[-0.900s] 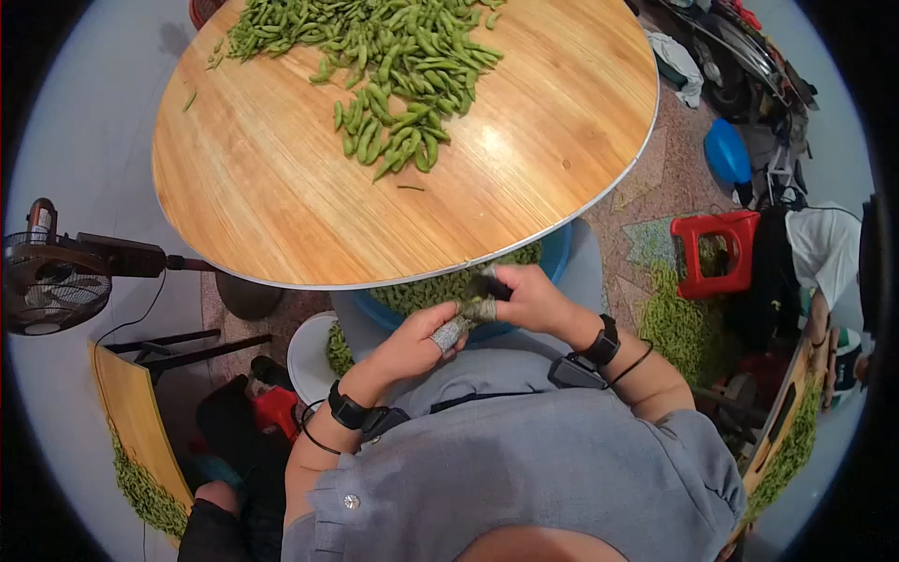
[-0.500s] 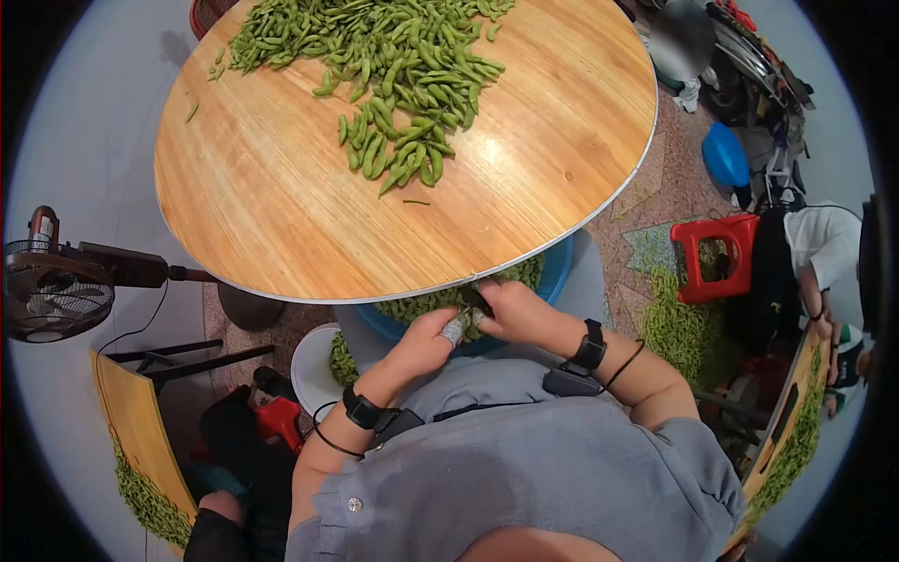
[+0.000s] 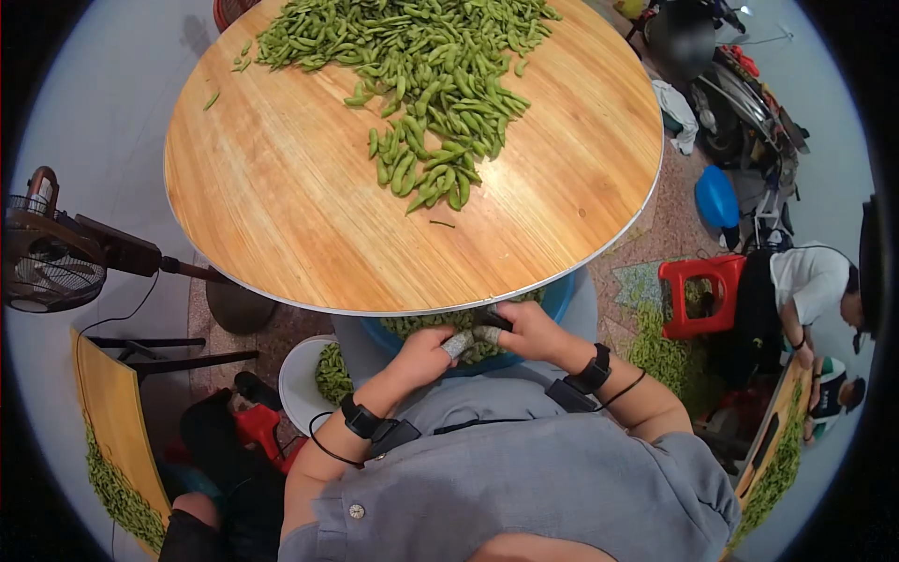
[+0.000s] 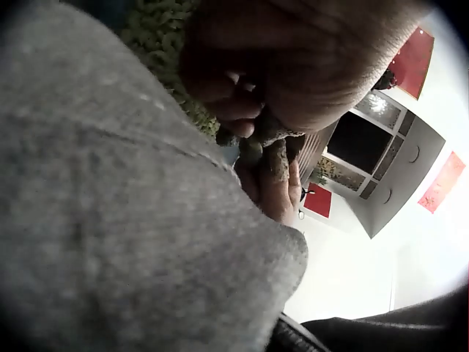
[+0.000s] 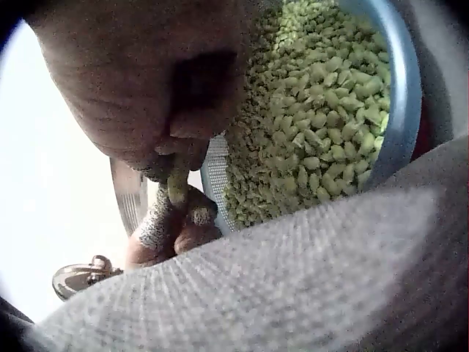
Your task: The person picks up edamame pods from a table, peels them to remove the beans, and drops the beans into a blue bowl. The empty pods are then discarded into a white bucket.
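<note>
Both hands meet over a blue basin [image 3: 567, 292] of shelled green beans [image 5: 315, 117], just under the near edge of the table. A green bean pod [image 5: 177, 189] is pinched between the two hands in the right wrist view. The left hand [image 3: 420, 358] has grey-white wrapping on its thumb, which points at the right hand. The right hand [image 3: 530, 332] has its fingers curled inward, with a wrapped thumb and something dark beside it. In the left wrist view the left hand [image 4: 315, 59] is close and shadowed.
A round wooden table [image 3: 281, 215] ahead bears a heap of pods [image 3: 440, 75]. At left are a white bucket [image 3: 298, 375] with green contents and a fan [image 3: 56, 253]. At right stand a red stool [image 3: 702, 298], pods on the floor [image 3: 655, 347] and a person in white [image 3: 815, 281].
The hands come lower and nearer the basin, then their thumbs draw slightly apart. The head view has shifted, so the table sits lower in it. The person in white leans into view.
</note>
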